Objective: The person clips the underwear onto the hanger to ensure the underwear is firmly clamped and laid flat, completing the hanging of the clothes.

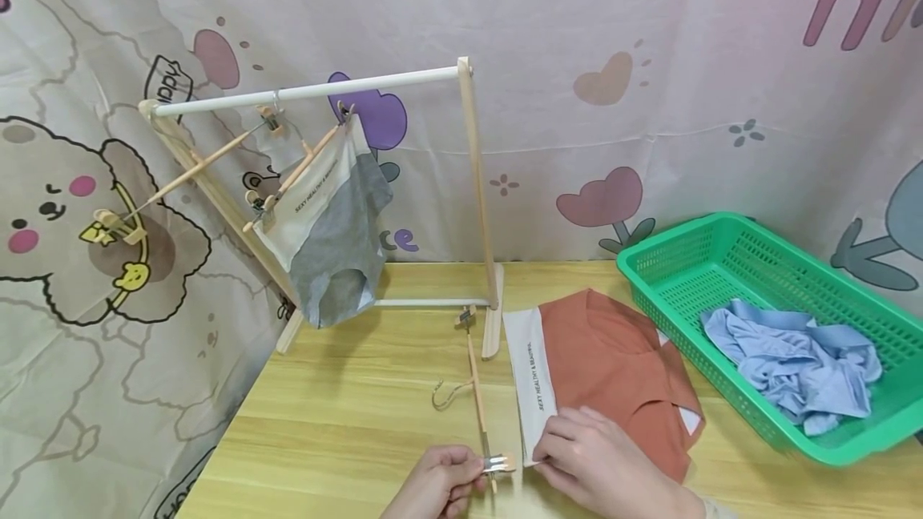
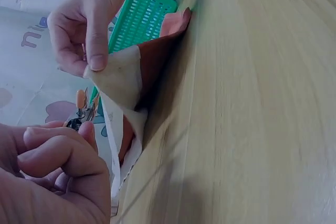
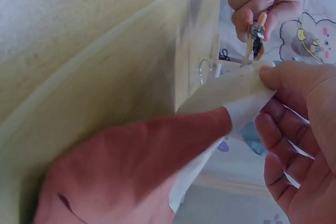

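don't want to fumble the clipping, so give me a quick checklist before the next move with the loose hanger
1. Left hand on the near clip: ok, pinching it.
2. Right hand on the waistband: ok, pinching its near corner.
3. Waistband inside the near clip: not ok, it is beside it.
4. Near clip opened wide enough: cannot tell.
5. Far clip holding fabric: not ok, it holds none.
6. Bare stretch on the rack's top bar: ok, right of the hanging grey underwear's hook.
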Demonstrator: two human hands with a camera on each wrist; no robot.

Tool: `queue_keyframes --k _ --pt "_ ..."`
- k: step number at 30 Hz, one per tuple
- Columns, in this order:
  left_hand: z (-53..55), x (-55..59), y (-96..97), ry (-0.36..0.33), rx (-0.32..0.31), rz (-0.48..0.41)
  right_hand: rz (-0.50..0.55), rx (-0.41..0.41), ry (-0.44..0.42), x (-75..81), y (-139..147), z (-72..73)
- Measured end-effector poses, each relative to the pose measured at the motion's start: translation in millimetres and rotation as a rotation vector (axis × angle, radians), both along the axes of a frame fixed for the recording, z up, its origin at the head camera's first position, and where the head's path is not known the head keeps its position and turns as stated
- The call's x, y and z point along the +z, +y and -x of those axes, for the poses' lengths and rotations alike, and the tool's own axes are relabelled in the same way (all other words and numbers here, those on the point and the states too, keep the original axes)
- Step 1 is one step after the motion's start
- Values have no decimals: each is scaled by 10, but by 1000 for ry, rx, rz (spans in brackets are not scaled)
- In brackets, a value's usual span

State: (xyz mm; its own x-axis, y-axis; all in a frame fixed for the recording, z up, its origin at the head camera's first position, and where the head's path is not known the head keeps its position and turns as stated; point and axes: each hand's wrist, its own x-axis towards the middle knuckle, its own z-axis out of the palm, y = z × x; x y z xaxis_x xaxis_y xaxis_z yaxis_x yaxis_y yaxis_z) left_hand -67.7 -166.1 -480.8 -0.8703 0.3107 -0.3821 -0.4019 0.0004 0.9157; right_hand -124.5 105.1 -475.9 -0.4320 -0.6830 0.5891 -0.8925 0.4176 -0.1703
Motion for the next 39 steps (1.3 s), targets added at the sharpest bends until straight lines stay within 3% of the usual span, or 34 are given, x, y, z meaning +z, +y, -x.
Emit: queue_keyframes --k 11,23,39 --pt "-3 75 110 -30 -16 -37 118 21 -2 85 90 6" --pt "23 93 196 -26 6 -6 88 101 6 93 142 -18" --pt "78 56 237 -44 17 15 136 98 -11 87 168 -1"
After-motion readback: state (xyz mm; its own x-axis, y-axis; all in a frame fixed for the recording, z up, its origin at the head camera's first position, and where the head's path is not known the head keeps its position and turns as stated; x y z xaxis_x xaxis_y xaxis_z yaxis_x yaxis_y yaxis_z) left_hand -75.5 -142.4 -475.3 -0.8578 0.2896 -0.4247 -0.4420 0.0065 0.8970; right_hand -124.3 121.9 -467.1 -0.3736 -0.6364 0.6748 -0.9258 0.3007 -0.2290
